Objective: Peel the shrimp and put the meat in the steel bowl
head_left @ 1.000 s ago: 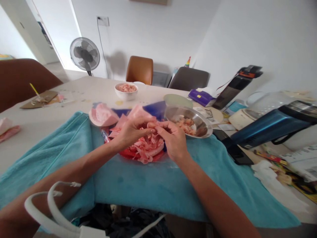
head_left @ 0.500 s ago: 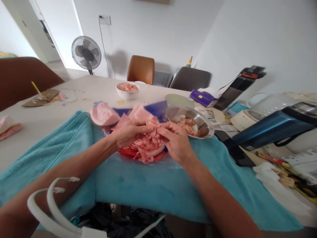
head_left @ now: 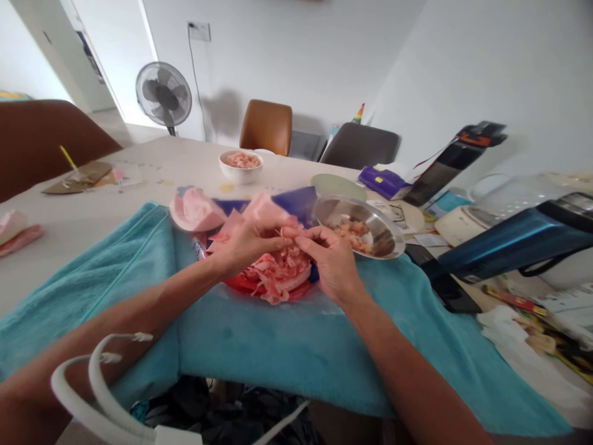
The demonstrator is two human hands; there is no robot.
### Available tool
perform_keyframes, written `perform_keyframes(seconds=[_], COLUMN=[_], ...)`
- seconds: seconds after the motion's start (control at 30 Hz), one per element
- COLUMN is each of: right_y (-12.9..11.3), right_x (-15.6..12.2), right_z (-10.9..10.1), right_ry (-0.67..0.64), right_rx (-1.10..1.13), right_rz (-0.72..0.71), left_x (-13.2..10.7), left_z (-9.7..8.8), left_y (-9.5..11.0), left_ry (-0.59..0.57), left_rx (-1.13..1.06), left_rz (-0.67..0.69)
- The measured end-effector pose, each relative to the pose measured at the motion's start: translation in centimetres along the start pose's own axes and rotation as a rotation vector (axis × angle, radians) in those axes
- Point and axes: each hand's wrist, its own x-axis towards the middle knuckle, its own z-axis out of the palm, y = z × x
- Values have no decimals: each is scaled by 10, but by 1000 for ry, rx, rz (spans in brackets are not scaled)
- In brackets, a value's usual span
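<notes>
My left hand (head_left: pixel 248 246) and my right hand (head_left: pixel 332 259) meet above a heap of thin, ruffled pink pieces (head_left: pixel 278 278). Both hands have their fingertips pinched together on a small pink piece (head_left: pixel 291 232); its exact kind is too small to make out. The heap rests on something red (head_left: pixel 238 285), partly hidden under it. Larger pink sheets (head_left: pixel 264 207) lie behind my left hand, beside a rounded pale-pink stack (head_left: pixel 197 210). Just right of my right hand, a steel bowl (head_left: pixel 391 238) holds pinkish-tan scraps.
A teal towel (head_left: pixel 278 346) covers the table's near edge. Farther back stands a white bowl (head_left: pixel 241 173) of pink bits. On the right are a phone (head_left: pixel 456 296), a blue bottle (head_left: pixel 504 241), a black bottle (head_left: pixel 449 164) and a purple pack (head_left: pixel 382 181). White cables (head_left: pixel 99 389) hang in front.
The view has shifted slightly. My fingers have moved a little on the pink piece, and my left fingertips are more curled around it. Both hands stay over the heap.
</notes>
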Motion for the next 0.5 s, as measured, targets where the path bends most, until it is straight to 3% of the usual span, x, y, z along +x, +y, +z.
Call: perform_keyframes(seconds=[0.23, 0.37, 0.5], right_y=[1, 1, -4], right_x=[-3, -3, -3], right_z=[5, 5, 2], right_ry=[107, 172, 118], right_rx=[-139, -176, 18], right_rz=[-131, -209, -187], left_x=[-2, -5, -6], left_z=[2, 5, 7], left_y=[-9, -4, 6], left_ry=[40, -16, -34], left_rx=[351, 276, 66], left_rz=[230, 172, 37])
